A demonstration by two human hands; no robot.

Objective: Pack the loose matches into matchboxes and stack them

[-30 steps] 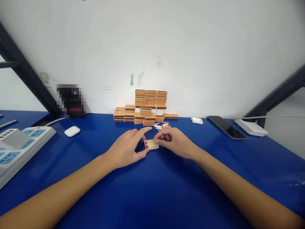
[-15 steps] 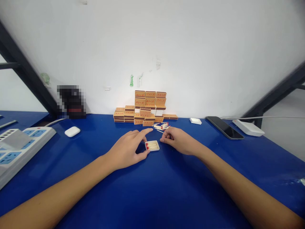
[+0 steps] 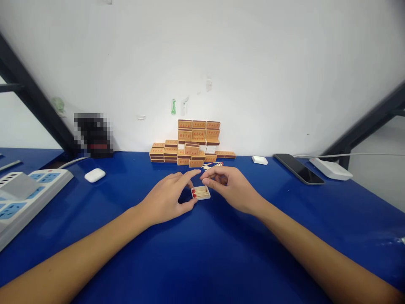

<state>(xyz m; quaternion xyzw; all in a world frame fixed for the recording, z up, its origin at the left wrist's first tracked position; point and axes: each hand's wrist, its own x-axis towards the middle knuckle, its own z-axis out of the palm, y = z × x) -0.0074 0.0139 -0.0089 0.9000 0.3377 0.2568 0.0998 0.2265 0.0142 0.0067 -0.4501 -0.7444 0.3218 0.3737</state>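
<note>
A small white matchbox tray (image 3: 207,196) lies on the blue table with several red-headed matches (image 3: 200,193) in it, heads to the left. My left hand (image 3: 167,196) grips the tray's left end between thumb and a finger, its index finger stretched out above. Over the tray's far right corner, my right hand (image 3: 232,188) has its thumb and fingertips drawn together. Whatever they pinch, if anything, is too small to make out. Behind that hand lies a loose heap of matches (image 3: 217,164), partly hidden by it.
Orange matchboxes (image 3: 185,135) stand stacked against the wall. A white tray (image 3: 260,160), a phone (image 3: 297,169) and a white device (image 3: 332,169) lie to the right. At left are a white earphone case (image 3: 95,175) and a power strip (image 3: 34,202).
My right hand has moved left from beside the tray to above its far right corner, and now covers more of the match heap. My left hand keeps its hold on the tray.
</note>
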